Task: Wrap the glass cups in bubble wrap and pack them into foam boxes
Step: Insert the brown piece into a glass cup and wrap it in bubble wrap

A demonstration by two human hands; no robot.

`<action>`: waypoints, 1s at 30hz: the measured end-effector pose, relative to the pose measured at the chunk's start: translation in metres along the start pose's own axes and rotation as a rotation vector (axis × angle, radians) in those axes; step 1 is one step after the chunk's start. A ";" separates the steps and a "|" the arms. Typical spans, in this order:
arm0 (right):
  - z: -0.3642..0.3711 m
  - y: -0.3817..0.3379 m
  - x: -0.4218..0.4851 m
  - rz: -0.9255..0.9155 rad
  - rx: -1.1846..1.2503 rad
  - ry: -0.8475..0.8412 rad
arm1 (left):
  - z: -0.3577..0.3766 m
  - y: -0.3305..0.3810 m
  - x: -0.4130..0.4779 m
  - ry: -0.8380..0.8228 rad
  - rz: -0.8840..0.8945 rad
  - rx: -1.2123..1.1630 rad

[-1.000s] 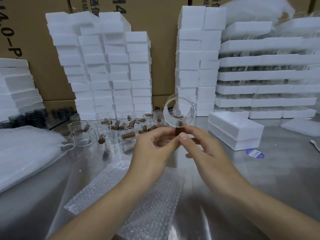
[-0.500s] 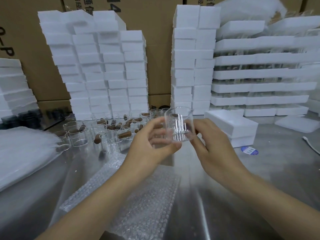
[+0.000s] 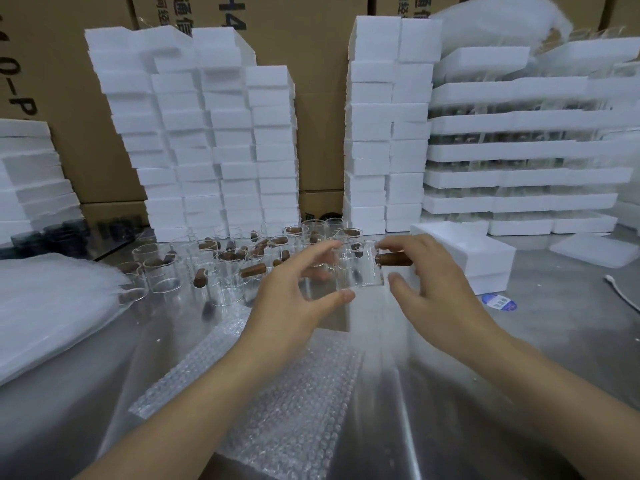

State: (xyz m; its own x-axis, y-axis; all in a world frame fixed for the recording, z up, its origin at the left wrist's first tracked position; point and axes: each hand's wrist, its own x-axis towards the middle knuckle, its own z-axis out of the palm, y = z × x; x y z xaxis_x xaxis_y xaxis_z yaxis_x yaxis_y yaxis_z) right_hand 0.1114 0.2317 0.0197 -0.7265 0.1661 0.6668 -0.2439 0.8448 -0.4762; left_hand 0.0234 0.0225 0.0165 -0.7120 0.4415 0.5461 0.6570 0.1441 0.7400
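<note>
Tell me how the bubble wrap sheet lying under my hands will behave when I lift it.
The bubble wrap sheet is thin and lies limp on the steel table, so it will probably droop floppily from any one corner. It looks very light, likely sliding or drifting if brushed. Its bubbled surface should give some grip.

Brown cardboard cartons (image 3: 322, 98), printed with black characters, are stacked along the back. A stainless steel table (image 3: 519, 341) is seen in front of them. A blue-and-white sticker (image 3: 498, 302) is stuck flat on it at the right, and a white cable (image 3: 623, 296) is laid near the right edge. Dark round items (image 3: 65, 230), too blurred to be identified, are grouped at the far left. A white translucent bag (image 3: 502, 22) is heaped at the top right.
</note>
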 end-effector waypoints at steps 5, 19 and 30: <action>0.001 -0.005 -0.001 0.067 0.266 -0.003 | 0.000 -0.001 0.003 -0.002 -0.025 -0.082; 0.000 -0.009 0.000 0.116 0.459 -0.104 | -0.003 -0.008 0.006 -0.186 -0.093 -0.167; 0.008 -0.005 -0.005 0.044 0.230 -0.084 | -0.001 -0.009 0.006 -0.081 0.004 -0.009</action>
State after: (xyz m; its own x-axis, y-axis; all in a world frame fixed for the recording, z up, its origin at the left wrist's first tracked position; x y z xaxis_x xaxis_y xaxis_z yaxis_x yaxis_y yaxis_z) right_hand 0.1109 0.2232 0.0144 -0.7883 0.1489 0.5970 -0.3439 0.6980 -0.6282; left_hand 0.0132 0.0231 0.0135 -0.6869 0.5119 0.5159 0.6573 0.1346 0.7415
